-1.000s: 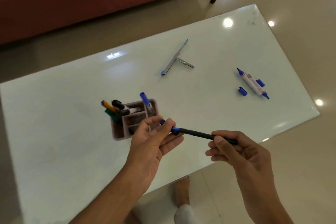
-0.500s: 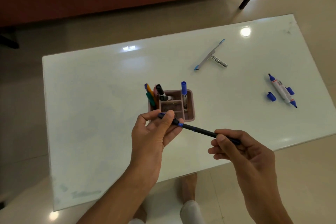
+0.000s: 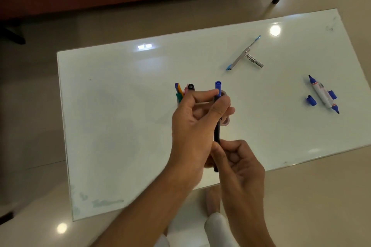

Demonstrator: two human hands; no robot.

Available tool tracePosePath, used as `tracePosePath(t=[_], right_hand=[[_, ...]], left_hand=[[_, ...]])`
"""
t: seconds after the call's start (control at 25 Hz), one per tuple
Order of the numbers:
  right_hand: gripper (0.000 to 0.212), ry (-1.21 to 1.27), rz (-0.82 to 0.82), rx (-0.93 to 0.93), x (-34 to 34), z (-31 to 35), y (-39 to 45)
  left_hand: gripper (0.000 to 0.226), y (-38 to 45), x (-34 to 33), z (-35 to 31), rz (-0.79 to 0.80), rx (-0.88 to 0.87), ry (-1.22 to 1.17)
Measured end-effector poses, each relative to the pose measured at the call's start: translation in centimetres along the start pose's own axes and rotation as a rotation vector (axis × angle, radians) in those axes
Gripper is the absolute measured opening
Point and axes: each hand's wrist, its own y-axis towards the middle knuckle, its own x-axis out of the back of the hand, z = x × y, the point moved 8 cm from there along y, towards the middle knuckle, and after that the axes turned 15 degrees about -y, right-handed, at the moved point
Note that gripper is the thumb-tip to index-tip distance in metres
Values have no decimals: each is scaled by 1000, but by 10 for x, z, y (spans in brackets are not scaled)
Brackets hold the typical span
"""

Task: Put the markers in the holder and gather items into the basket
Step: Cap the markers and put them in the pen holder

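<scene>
I see both hands gripping black pen point(image 3: 216, 134) above holder point(image 3: 225, 122): left hand point(image 3: 197, 124) pinching upper end, right hand point(image 3: 239, 163) clamping lower end.

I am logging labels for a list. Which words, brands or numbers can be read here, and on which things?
None can be read.
White marker: a printed label with a red band, too blurred to read.
Pen held in both hands: no print shows.
Markers in the holder: no text shows.

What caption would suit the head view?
Both hands, left hand and right hand, hold a black pen above the holder.
</scene>
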Motion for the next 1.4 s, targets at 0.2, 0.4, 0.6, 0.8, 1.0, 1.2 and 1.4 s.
tracePosePath(t=[0.2,0.4,0.6,0.8,1.0,1.2,1.4], right_hand=[[29,-259,-43,54,9,18,36],[29,-363,-182,-4,57,-2,53],[25,-403,-160,-81,79,-35,43],[22,-389,-168,-117,95,-42,50],[18,-452,-169,-43,100,-17,85],[26,-820,-63,184,76,16,192],[70,-1510,77,558,18,43,291]], left_hand=[[24,36,39,-47,-68,-167,246],[27,55,82,-78,-161,-363,543],[26,74,53,-68,-39,-414,876],[23,81,42,-60,18,-386,948],[18,85,32,-67,-8,-389,984],[19,89,38,-81,-82,-372,898],[11,90,52,-83,-108,-293,841]])
